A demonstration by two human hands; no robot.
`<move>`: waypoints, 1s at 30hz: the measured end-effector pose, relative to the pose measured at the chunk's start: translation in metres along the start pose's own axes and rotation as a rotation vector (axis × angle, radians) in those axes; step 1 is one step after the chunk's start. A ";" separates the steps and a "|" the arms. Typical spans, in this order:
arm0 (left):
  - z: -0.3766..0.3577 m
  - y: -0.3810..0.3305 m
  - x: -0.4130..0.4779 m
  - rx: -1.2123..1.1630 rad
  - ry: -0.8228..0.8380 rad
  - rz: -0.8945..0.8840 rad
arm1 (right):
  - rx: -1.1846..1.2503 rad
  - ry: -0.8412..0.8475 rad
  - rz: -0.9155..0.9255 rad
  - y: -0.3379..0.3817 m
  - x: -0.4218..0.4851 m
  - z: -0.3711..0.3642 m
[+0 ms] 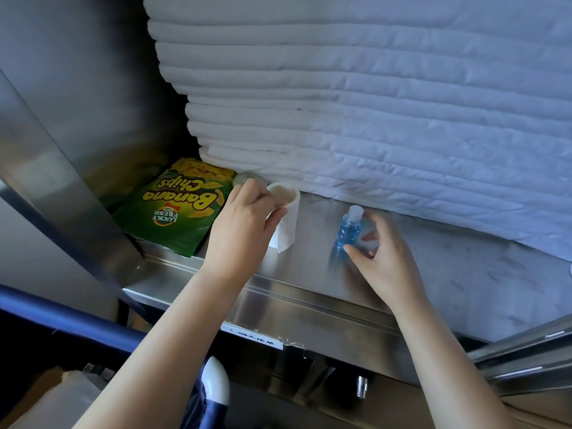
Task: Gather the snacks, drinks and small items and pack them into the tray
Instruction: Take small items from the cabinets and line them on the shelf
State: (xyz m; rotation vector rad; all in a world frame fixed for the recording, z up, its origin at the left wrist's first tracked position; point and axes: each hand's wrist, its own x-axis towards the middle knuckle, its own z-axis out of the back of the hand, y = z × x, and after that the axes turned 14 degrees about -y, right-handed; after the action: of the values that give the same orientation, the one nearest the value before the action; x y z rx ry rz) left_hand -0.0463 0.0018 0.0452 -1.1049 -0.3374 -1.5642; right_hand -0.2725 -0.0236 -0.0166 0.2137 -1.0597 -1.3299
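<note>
A small white cup [286, 196] is being pinched at its rim by the left hand [241, 224], just beside a banana chips bag [176, 209] on the steel shelf [309, 274]. A blue bottle [348, 227] nearby is being flanked by thumb and fingers of the right hand [383, 258]; actual grip cannot be told.

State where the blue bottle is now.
Head view, right of centre: the blue bottle sits on the steel shelf before the stacked white linen, beside the right hand, right of the white cup the left hand holds.
</note>
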 end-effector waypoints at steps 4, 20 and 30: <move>-0.001 0.000 -0.001 0.007 -0.004 0.008 | 0.011 0.092 -0.130 -0.006 0.001 0.002; -0.001 0.000 -0.001 0.008 -0.009 0.000 | -0.018 0.150 -0.177 -0.001 0.003 -0.001; -0.005 0.007 0.007 0.007 -0.015 0.004 | 0.000 0.131 -0.188 -0.003 0.003 -0.004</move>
State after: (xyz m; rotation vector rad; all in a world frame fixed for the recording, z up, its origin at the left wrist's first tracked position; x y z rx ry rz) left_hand -0.0421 -0.0078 0.0458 -1.1118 -0.3505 -1.5506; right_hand -0.2719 -0.0289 -0.0189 0.4034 -0.9468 -1.4631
